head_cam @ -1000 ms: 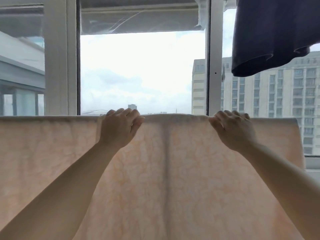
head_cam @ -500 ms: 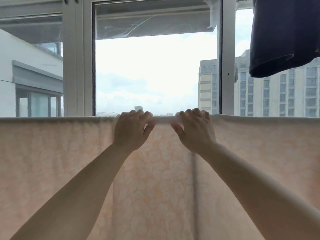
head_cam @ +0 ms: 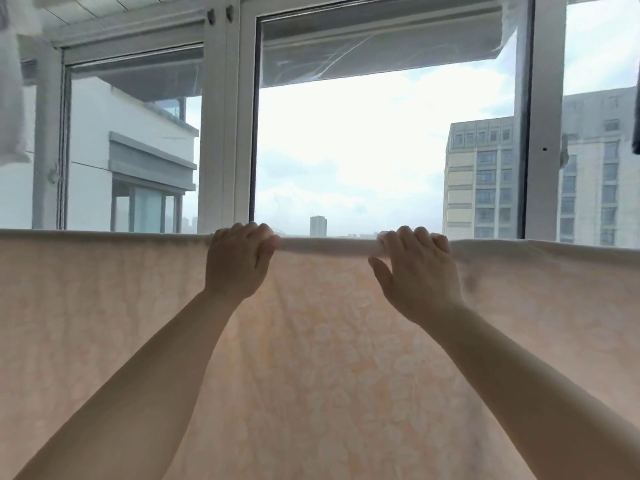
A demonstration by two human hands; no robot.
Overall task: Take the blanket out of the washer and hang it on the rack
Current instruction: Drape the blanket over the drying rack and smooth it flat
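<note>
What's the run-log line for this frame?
stage: hanging | blanket: draped over rack | left hand: grips top fold | right hand: grips top fold

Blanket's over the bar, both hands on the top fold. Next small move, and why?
Probably slide the right hand rightward along the fold: the blanket already hangs flat, the left hand steadies the middle, and the top edge dips slightly right of the right hand.

Both hands (head_cam: 325,268) on draped blanket's (head_cam: 329,358) top fold
</note>
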